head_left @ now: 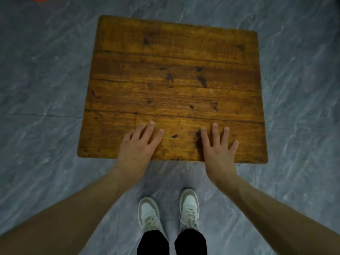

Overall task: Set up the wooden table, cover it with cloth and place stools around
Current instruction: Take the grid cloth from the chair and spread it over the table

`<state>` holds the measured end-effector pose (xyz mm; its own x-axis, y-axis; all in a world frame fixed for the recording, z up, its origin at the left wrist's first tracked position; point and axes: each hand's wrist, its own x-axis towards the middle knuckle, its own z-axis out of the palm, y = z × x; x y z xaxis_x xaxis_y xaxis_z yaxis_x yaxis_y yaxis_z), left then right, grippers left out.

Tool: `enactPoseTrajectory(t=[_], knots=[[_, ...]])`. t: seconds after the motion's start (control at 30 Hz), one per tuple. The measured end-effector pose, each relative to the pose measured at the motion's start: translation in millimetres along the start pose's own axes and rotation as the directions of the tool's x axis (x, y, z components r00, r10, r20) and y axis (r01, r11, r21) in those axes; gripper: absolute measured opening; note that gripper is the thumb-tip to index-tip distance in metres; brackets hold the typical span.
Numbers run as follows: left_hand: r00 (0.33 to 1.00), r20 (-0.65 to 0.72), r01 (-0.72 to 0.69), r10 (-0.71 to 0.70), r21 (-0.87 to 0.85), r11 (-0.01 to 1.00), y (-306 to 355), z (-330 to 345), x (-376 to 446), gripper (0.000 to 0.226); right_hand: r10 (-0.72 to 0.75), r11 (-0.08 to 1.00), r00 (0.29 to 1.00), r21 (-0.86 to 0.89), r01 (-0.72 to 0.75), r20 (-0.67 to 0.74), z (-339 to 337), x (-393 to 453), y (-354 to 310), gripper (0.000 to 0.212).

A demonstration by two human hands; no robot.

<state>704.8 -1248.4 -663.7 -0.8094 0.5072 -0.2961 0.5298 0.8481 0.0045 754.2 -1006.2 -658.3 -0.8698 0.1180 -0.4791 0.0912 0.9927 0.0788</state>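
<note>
While fingers lie spread: left hand [138,144] and right hand [218,146] flat on one wooden table [173,74]

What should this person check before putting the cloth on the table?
1. Table top bare, nothing lying on it: ok.
2. Table standing level on the floor: cannot tell, legs hidden.
3. Left hand free, flat on the near edge: ok.
4. Right hand free, fingers spread on the wood: ok.
5. Cloth within reach: not ok, none in view.
6. Stools nearby: cannot tell, none in view.
</note>
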Motion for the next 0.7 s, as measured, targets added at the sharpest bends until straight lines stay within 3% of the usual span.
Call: enactPoseTrajectory(t=[0.17, 0.53, 0.7], knots=[[0.997, 0.083, -0.004, -0.002, 0.074, 0.997, 4.9, -25.7, -1.2, 0.116, -0.023, 1.000, 1.000, -0.018, 0.023, -0.019, -6.4, -3.0, 1.6, 0.105], [0.998, -0.009, 0.068, -0.068, 0.015, 0.998, 22.4, -80.6, -45.7, 0.097, -0.077, 0.995, 0.997, -0.062, 0.075, -0.031, -50.7, -54.9, 13.4, 0.095], [0.995, 0.054, 0.088, -0.088, -0.003, 0.996, 51.7, -87.7, -97.4, 0.101, -0.117, 0.990, 0.993, -0.081, 0.116, -0.010, -43.5, -108.6, 20.8, 0.093]])
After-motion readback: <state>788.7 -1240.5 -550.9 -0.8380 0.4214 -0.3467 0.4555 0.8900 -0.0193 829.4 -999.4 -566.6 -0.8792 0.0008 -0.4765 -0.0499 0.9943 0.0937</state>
